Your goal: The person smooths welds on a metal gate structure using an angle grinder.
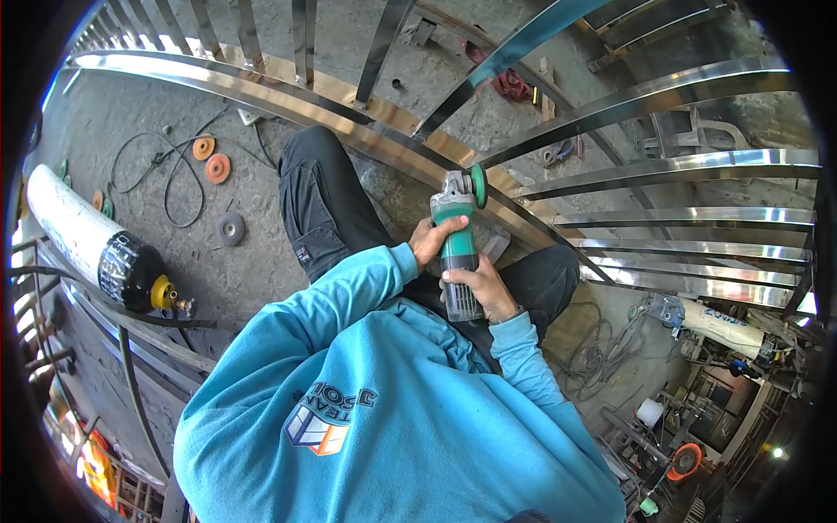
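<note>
A green and black angle grinder (453, 212) is held in front of my lap, its metal head pointing away from me. My left hand (429, 241) is wrapped round the green body close behind the head, thumb lying across the top. Nearer to me, my right hand (485, 289) closes round the dark rear part of the housing. The green disc (479, 186) on the head's right side is right at the lower rail of a shiny metal railing (397, 138). Flat metal bars (375, 52) run outward from this rail.
Orange discs (217, 168), a grey disc (229, 228) and a looped cable (179, 174) lie on the concrete floor at left. A white gas cylinder (74, 213) lies beyond them. Another cylinder (722, 328) and more cables (597, 349) are at right. A clamp (702, 135) sits beyond the bars.
</note>
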The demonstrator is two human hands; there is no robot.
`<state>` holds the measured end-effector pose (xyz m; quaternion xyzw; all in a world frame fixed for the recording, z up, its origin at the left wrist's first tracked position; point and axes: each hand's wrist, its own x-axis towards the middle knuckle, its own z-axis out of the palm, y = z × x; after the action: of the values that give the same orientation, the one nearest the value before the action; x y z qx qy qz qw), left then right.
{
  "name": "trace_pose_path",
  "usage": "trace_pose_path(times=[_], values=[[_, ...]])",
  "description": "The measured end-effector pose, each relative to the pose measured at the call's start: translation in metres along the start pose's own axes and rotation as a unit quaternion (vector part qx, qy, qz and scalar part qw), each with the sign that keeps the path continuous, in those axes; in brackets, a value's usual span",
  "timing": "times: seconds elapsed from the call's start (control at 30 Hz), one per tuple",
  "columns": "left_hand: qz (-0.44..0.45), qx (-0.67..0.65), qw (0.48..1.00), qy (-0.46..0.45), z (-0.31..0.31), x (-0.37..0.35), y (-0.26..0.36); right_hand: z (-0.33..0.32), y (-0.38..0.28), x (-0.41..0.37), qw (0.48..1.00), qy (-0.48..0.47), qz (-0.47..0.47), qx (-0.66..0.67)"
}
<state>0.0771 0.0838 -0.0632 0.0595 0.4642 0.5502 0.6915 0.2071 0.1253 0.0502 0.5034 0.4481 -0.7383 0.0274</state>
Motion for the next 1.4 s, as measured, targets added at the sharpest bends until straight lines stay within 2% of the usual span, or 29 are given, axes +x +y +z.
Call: trace_pose_path(times=[0.13, 0.33, 0.47, 0.7, 1.23, 1.4], values=[[-0.004, -0.007, 1.000, 0.003, 0.004, 0.002, 0.001, -0.005, -0.005, 0.002, 0.999, 0.013, -0.013, -0.031], [0.051, -0.050, 0.997, 0.013, 0.011, 0.006, 0.007, -0.017, -0.024, 0.008, 0.993, -0.015, -0.045, -0.108], [0.050, -0.056, 0.997, 0.025, 0.015, 0.015, 0.007, -0.027, -0.036, 0.015, 0.994, -0.033, -0.009, -0.101], [0.063, -0.063, 0.996, 0.020, 0.016, 0.017, -0.003, -0.036, -0.022, 0.019, 0.988, -0.016, -0.013, -0.155], [0.059, -0.024, 0.997, 0.031, 0.000, 0.021, 0.015, -0.019, -0.023, 0.031, 0.996, -0.028, -0.010, -0.089], [0.035, 0.007, 0.999, 0.013, -0.014, 0.029, 0.022, -0.006, -0.022, 0.035, 0.999, -0.024, -0.019, -0.027]])
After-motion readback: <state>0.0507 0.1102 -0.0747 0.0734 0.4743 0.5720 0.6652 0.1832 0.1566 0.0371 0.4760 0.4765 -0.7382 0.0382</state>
